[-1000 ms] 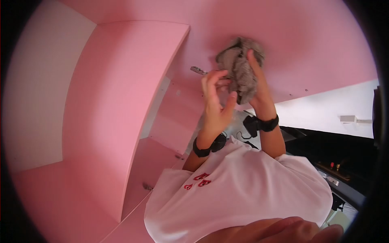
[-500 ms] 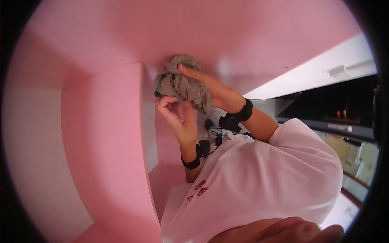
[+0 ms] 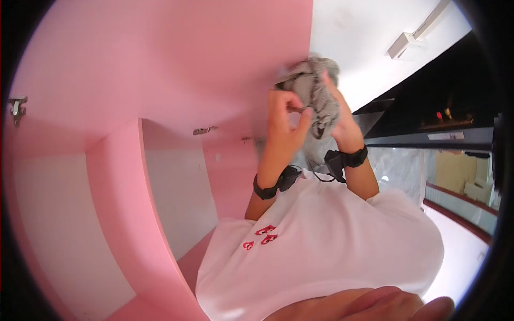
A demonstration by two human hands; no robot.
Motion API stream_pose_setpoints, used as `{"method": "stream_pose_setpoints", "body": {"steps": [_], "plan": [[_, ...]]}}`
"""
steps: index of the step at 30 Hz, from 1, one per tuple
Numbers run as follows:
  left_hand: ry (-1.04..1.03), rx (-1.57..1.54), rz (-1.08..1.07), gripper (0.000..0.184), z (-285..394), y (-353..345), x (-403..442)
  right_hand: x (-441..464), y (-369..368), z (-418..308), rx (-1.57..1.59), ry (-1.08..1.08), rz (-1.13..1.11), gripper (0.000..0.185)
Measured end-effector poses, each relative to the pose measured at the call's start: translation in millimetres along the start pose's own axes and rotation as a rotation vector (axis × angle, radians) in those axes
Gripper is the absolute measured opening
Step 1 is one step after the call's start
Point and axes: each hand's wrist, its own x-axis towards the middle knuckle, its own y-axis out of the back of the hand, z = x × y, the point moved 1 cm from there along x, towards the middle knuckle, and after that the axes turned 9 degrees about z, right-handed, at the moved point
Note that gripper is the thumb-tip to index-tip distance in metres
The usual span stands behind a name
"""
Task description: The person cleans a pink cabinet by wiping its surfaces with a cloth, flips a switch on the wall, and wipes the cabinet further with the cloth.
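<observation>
A crumpled grey cloth (image 3: 313, 88) is bunched up near the right edge of a pink panel (image 3: 214, 59). My right hand (image 3: 342, 117) grips the cloth from its right side, with the thumb lying over it. At the lower left of the cloth is my left hand (image 3: 286, 117), its fingers curled and its thumb tip close to the index finger, pinching at the cloth's edge. Both wrists wear black bands with small black boxes.
Pink cabinet partitions (image 3: 120, 182) with white backs stand at the left. Metal hinges (image 3: 17, 109) sit on the pink panel. To the right are a white wall (image 3: 358, 48) with a white fitting (image 3: 407, 45) and a long black surface (image 3: 417, 96).
The view has swung, so more white wall shows. The cloth and both hands have moved right in view, to the pink panel's edge. The right hand still holds the cloth.
</observation>
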Motion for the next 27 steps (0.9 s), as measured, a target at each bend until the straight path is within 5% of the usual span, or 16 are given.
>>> {"method": "stream_pose_setpoints", "body": {"steps": [2, 5, 7, 10, 11, 12, 27], "plan": [[-0.070, 0.043, -0.151, 0.027, 79.6, -180.2, -55.1, -77.1, 93.1, -163.8, -0.049, -0.013, 0.034, 0.056], [-0.019, -0.020, -0.292, 0.028, 16.6, -45.1, 1.1, 6.6, 57.4, -56.6, -0.176, 0.016, 0.073, 0.058], [0.013, -0.082, -0.275, 0.022, -71.0, 111.0, 49.6, 85.7, 2.2, 90.6, -0.233, 0.010, 0.153, 0.058], [0.082, -0.173, -0.338, 0.020, -103.0, 175.1, 54.9, 93.4, -13.2, 147.7, -0.334, 0.139, 0.240, 0.057], [0.100, -0.139, -0.315, 0.018, -182.7, 294.2, 93.2, 181.9, -38.0, 269.8, -0.332, 0.087, 0.193, 0.057], [0.110, -0.105, -0.280, 0.017, -205.5, 341.5, 106.0, 218.3, -53.0, 315.3, -0.310, 0.035, 0.129, 0.057], [0.174, 0.300, 0.412, 0.031, -154.5, 503.8, 126.6, 304.2, -247.4, 468.9, -0.306, -0.412, -0.321, 0.053]]}}
